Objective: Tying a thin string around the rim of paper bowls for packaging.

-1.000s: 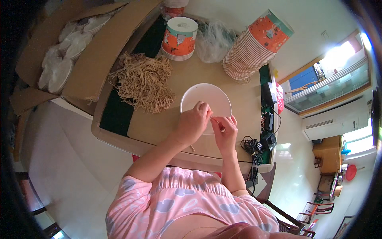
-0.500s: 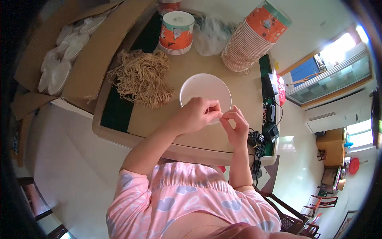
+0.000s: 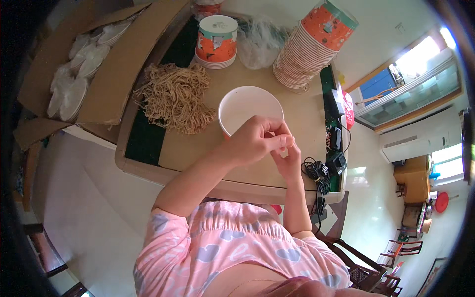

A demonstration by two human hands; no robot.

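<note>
A paper bucket [image 3: 250, 101], white inside with a bit of orange outer wall showing, stands with its mouth up on the table. Over its near right rim my hands meet. My left hand [image 3: 260, 141] is closed, thumb and fingers pinched together. Fingertip to fingertip with it, my right hand [image 3: 288, 161] is pinched too, partly covered by the left. Whatever lies between the fingertips is too small to make out. Left of the bucket lies a loose heap of thin beige cords [image 3: 173, 96].
Behind stand an upturned orange-and-green paper bucket [image 3: 216, 42], a clear plastic bag [image 3: 261, 42] and a tall leaning stack of paper buckets [image 3: 311, 44]. An open cardboard box [image 3: 114, 74] with white lids [image 3: 74, 96] is at left. Black cables and adapters [image 3: 321, 171] lie along the right edge.
My left hand has shifted right and now overlaps the right hand, which has moved slightly down. The bucket sits slightly farther left and up in view, its orange side now showing.
</note>
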